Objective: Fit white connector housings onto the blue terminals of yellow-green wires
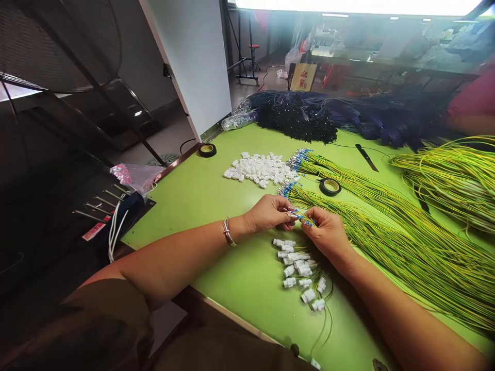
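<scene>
My left hand (271, 212) and my right hand (327, 226) meet over the green table, both closed. Between them are yellow-green wires (308, 220) with blue sleeves and metal terminals, pinched at their ends by the fingers of each hand. Just beyond my hands lie two bundles of the same wires (371, 226), terminal ends toward the left. A heap of loose white connector housings (261, 168) sits behind my left hand. Nearer to me, below the hands, several white connectors with wires attached (297, 264) lie in a group.
A roll of black tape (330, 186) stands by the wires; another tape roll (207, 149) is at the left edge. A black knife (366, 157) lies farther back. Dark cables with black connectors (301, 121) fill the rear, and more yellow-green wires (460, 180) the right.
</scene>
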Available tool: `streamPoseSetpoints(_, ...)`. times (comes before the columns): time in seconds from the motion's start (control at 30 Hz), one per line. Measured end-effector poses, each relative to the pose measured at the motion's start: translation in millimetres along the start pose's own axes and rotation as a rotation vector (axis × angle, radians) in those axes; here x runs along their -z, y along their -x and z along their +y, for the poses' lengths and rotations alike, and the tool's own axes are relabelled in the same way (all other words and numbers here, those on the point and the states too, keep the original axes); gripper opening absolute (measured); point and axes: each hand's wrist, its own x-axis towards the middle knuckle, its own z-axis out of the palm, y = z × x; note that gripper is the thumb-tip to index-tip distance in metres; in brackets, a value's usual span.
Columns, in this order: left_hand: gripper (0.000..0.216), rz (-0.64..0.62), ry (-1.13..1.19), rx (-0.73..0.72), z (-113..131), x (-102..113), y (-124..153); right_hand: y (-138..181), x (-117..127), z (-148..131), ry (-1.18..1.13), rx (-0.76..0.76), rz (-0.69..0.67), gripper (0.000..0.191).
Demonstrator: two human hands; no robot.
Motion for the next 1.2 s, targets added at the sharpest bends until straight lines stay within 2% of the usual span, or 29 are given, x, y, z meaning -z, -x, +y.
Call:
streamPoseSetpoints(0.3, 0.015, 0.024, -0.133, -0.022, -3, -2, -1, 0, 1, -3, 0.072, 0.049, 0.006, 0.005)
streamPoseSetpoints(0.43, 0.019, 0.040, -0.113, -0.028, -4, -2, -1, 0, 0, -1, 0.061, 0.055, 0.016, 0.006)
streamPoseSetpoints(0.57, 0.022, -0.002, -0.064, -0.047, -6, -3, -2, -2, -1, 3, -0.013, 0.026, 0.020, 0.009)
streamPoseSetpoints(0.83, 0.022, 0.040, -0.107, -0.081, -8, -6, -4, -3, -2, 0, -0.002, 0.025, 0.063, 0.008)
streamPoseSetpoints(1.07, 0.024, -0.020, -0.034, -0.048, -3, -2, -3, -6, 9, -4, -0.135, -0.127, -0.112, 0.009)
streamPoseSetpoints(1.2, 0.026, -0.021, -0.033, -0.049, -3, -1, -3, -7, 12, -4, -0.115, -0.155, -0.125, 0.009)
